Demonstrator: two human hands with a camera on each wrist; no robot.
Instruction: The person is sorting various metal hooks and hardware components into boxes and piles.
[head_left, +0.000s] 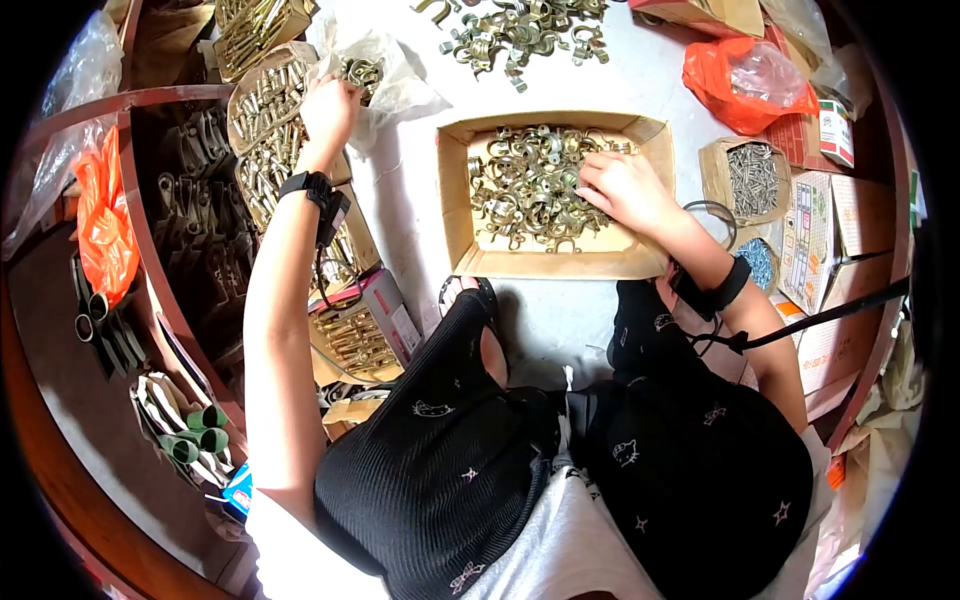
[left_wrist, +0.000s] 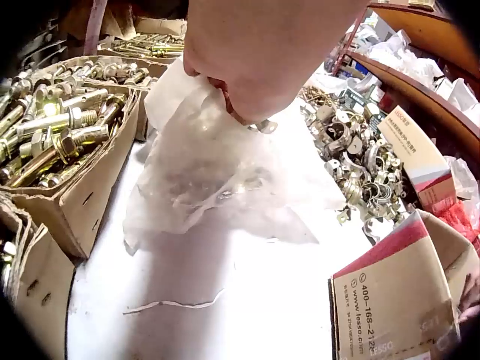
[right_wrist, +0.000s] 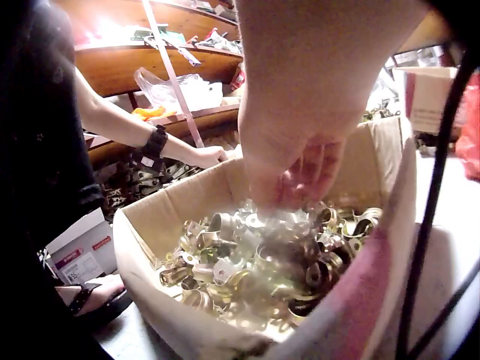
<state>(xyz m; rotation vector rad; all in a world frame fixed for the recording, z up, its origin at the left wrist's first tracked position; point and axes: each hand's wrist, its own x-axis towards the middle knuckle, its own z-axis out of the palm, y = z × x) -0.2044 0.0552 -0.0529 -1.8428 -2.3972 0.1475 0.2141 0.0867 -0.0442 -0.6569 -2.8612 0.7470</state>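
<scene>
My left hand (head_left: 333, 108) grips a clear plastic bag (left_wrist: 202, 165) at its top, fingers curled in. Several metal pipe clamps show inside the bag through the cloudy film, and one peeks out by the fingertips. My right hand (head_left: 625, 190) reaches over the right side of a cardboard box (head_left: 457, 245), its loosely bent fingers touching a heap of brassy metal pipe clamps (head_left: 530, 195). In the right wrist view the fingertips meet the heap, where the clamps are blurred.
More loose clamps (head_left: 525, 35) lie beyond the box. Boxes of bolts (head_left: 270, 125) line the left side. At the right stand a box of screws (head_left: 752, 178), a red plastic bag (head_left: 735, 95) and printed cartons (head_left: 845, 250). A black cable (head_left: 820, 318) runs from the right wrist.
</scene>
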